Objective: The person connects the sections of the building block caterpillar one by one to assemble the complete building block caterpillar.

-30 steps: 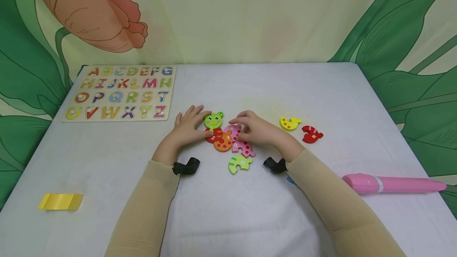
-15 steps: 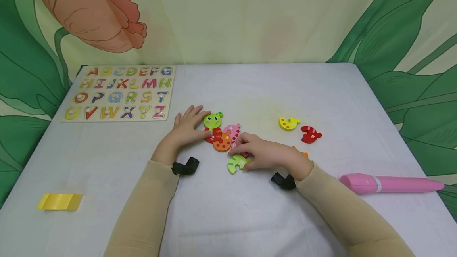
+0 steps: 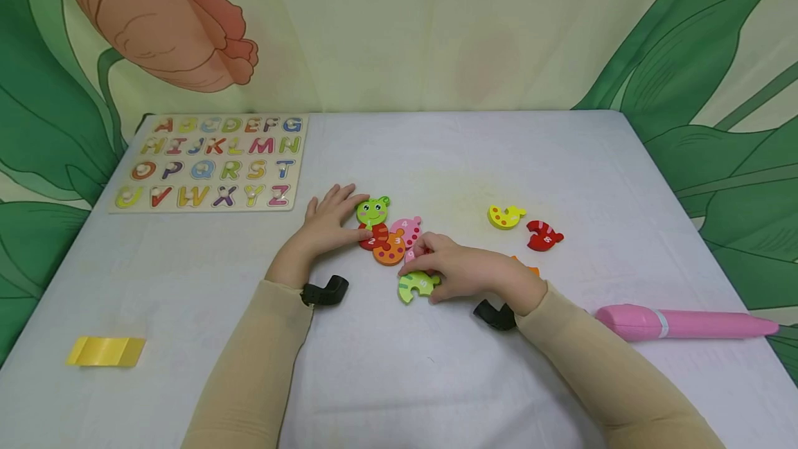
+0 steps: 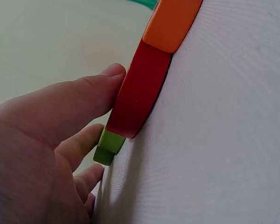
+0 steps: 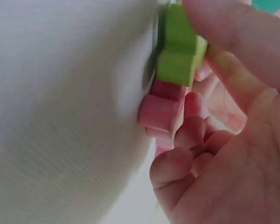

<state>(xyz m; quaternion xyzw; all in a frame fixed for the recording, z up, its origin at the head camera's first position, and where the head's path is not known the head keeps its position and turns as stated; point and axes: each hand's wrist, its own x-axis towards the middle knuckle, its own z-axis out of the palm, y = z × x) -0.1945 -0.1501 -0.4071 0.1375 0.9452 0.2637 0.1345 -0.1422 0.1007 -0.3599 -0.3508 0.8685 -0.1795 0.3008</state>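
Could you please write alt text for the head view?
A person's right hand pinches a green puzzle piece by a caterpillar-like number chain; the left hand touches the chain's red piece. An alphabet board lies at the back left.

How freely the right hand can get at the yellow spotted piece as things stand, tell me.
Probably yes: only white cloth shows between the right hand and the yellow spotted piece. The hand pinches the striped green piece, though, so may need to let go first.
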